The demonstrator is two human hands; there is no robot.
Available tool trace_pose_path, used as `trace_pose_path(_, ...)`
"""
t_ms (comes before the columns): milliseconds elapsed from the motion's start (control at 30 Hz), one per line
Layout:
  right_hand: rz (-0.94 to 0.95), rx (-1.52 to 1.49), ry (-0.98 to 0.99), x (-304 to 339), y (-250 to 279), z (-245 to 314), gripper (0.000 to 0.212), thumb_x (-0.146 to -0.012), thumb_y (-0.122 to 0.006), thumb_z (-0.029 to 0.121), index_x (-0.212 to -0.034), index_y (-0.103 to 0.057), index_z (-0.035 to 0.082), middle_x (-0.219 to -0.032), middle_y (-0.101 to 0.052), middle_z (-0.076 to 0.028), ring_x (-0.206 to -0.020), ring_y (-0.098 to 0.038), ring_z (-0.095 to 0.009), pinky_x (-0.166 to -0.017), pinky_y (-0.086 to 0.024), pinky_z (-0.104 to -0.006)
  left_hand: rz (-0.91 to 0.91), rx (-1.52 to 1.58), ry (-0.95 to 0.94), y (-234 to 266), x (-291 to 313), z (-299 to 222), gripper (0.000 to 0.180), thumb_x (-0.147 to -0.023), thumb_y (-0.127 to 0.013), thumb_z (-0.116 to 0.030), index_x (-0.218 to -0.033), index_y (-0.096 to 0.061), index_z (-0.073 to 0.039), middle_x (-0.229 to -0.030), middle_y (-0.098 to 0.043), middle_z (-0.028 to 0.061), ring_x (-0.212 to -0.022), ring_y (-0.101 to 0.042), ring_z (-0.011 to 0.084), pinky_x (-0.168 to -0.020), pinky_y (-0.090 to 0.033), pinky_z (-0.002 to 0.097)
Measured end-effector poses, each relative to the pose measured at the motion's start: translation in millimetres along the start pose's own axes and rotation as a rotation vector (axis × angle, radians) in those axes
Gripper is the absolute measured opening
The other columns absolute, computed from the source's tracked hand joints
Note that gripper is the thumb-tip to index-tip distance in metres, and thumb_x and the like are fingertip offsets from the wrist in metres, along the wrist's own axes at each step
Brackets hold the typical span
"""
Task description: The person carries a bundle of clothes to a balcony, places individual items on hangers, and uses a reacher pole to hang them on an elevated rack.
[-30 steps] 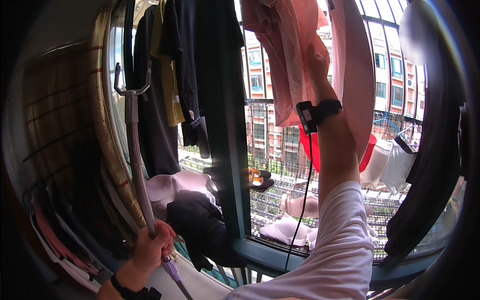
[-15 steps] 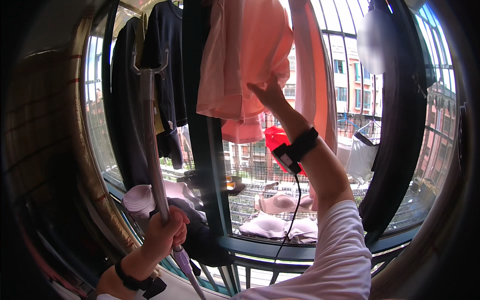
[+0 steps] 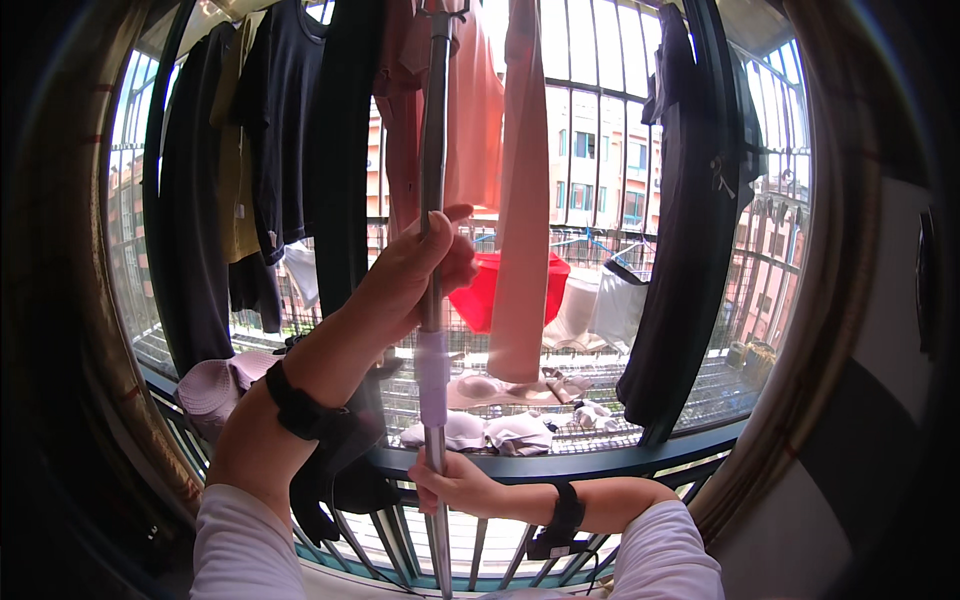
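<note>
A metal clothes pole point(image 3: 437, 130) with a small fork point(image 3: 442, 14) at its top stands nearly upright before me. My left hand point(image 3: 436, 262) is closed around its middle, the thumb lying along the shaft. Lower down, under the pole's lilac sleeve point(image 3: 432, 375), my right hand point(image 3: 458, 484) is wrapped around the thin lower shaft. Behind the fork hangs a pinkish-orange garment point(image 3: 474, 130); I cannot tell whether the fork touches it. A long pale pink strip of cloth point(image 3: 520, 200) hangs just right of the pole, with a red garment point(image 3: 476, 296) behind it.
Dark shirts and trousers point(image 3: 283, 110) hang at the left, and dark trousers point(image 3: 675, 220) at the right. A teal window rail point(image 3: 590, 464) crosses in front. Bras point(image 3: 520, 432) lie on the rack beyond. A lilac woven hat point(image 3: 208, 392) sits at the left.
My right hand has left the hanging pink garment and now grips the lower pole. My left hand is higher on the pole, which stands more upright and further right. The view has shifted right.
</note>
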State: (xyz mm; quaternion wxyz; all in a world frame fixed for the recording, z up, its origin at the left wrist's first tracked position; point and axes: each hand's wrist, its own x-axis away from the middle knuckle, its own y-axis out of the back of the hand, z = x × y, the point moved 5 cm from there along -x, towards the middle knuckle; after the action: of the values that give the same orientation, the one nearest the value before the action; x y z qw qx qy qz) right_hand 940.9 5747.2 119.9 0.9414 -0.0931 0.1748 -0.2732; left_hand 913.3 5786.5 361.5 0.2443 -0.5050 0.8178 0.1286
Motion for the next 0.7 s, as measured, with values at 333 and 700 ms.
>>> trace_pose_path(333, -0.364, 0.097, 0.458, 61, 67, 188, 0.05, -0.089, -0.032, 0.058, -0.077, -0.042, 0.01, -0.05, -0.041, -0.003, -0.035, -0.038, -0.012, -0.033, -0.032, -0.0243, 0.256, -0.061, 0.368, -63, 98, 171, 0.085, -0.082, -0.023, -0.067, -0.131, -0.034, 0.002, -0.126, -0.046, 0.0179, -0.125, -0.037, 0.0252, -0.105, -0.026, 0.0377)
trace_pose_path(700, -0.435, 0.084, 0.603, 58, 155, 355, 0.06, -0.082, -0.04, 0.064, -0.085, -0.046, 0.005, -0.055, -0.044, -0.005, -0.045, -0.049, -0.017, -0.042, -0.043, -0.0317, -0.049, 0.032, 0.313, -150, 123, 252, 0.048, -0.092, -0.037, -0.046, -0.107, -0.046, -0.002, -0.075, -0.053, 0.0031, -0.068, -0.055, 0.0096, -0.065, -0.047, 0.0233)
